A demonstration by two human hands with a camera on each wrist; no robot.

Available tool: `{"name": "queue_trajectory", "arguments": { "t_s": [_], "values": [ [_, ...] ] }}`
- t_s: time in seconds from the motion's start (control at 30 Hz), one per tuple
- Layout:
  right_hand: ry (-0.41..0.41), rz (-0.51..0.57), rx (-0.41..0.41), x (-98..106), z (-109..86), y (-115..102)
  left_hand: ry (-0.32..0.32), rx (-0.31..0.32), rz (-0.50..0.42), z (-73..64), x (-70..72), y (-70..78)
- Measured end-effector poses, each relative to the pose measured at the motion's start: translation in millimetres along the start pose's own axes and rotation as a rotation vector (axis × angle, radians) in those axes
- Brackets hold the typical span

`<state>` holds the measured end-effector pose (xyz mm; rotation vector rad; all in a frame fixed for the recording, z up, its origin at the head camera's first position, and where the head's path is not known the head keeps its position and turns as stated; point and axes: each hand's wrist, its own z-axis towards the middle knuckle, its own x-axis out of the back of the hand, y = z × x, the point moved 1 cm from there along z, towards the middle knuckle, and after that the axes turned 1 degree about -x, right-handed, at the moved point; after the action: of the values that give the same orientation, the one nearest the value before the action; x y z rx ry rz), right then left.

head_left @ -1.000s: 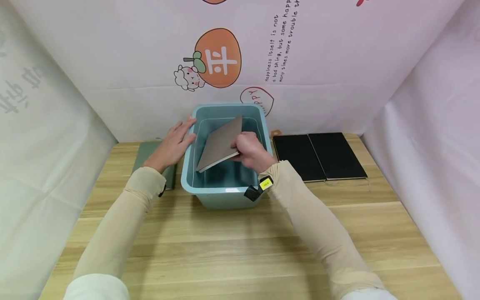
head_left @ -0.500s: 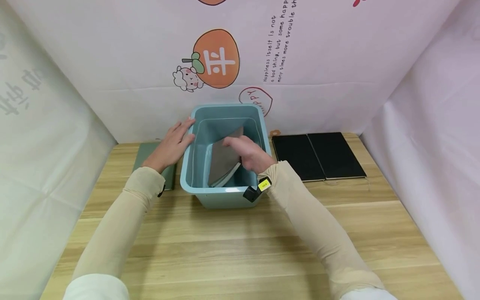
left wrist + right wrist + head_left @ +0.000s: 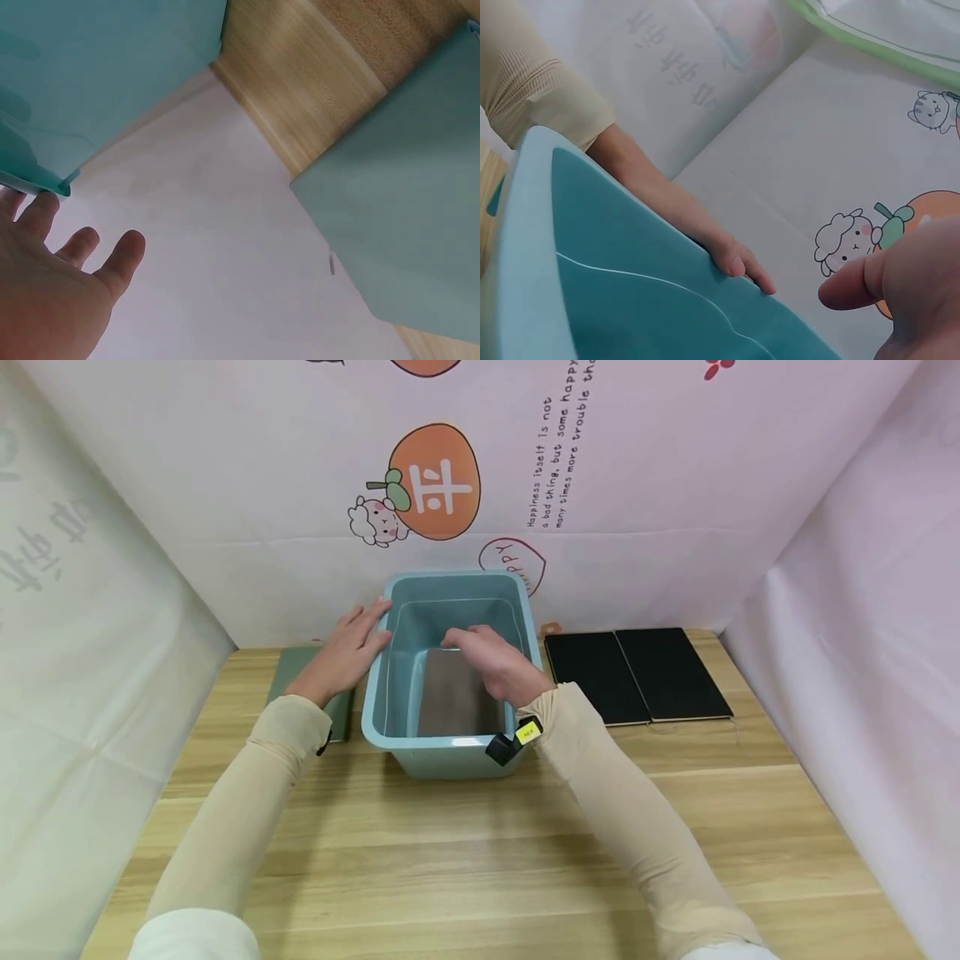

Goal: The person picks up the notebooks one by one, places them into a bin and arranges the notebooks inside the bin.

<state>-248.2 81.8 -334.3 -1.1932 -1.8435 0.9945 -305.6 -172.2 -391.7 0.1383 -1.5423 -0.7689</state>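
Observation:
A blue plastic bin (image 3: pixel 450 762) stands on the wooden table. Flat in its bottom lies a grey-brown notebook (image 3: pixel 454 702), partly covered from view by my right hand (image 3: pixel 497 665). That hand hovers inside the bin over the notebook, apart from it and holding nothing; its thumb shows extended in the right wrist view. With straight fingers my left hand (image 3: pixel 342 652) rests on the bin's left rim, and in the left wrist view its fingertips touch the rim edge. Beneath the left wrist a green notebook (image 3: pixel 295 664) lies on the table, partly hidden by the arm.
Two black notebooks, a left one (image 3: pixel 596 677) and a right one (image 3: pixel 672 672), lie side by side to the right of the bin. A printed white cloth (image 3: pixel 645 577) rises behind the table and along both sides. Bare wooden tabletop (image 3: pixel 450 860) lies in front of the bin.
The right hand has let go of the grey-brown notebook, which dropped from a tilted position to lie flat in the bin. The left hand has stayed on the rim.

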Motion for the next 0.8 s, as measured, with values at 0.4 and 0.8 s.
{"name": "queue_trajectory", "arguments": {
  "t_s": [0.4, 0.8],
  "values": [
    [0.063, -0.164, 0.096, 6, -8.4, -22, 0.002, 0.023, -0.029, -0.4, -0.6, 0.0],
    [0.034, -0.356, 0.210, 15, -20.2, -37, 0.006, 0.024, -0.038, -0.3, -1.8, -1.7]
  ]
}}
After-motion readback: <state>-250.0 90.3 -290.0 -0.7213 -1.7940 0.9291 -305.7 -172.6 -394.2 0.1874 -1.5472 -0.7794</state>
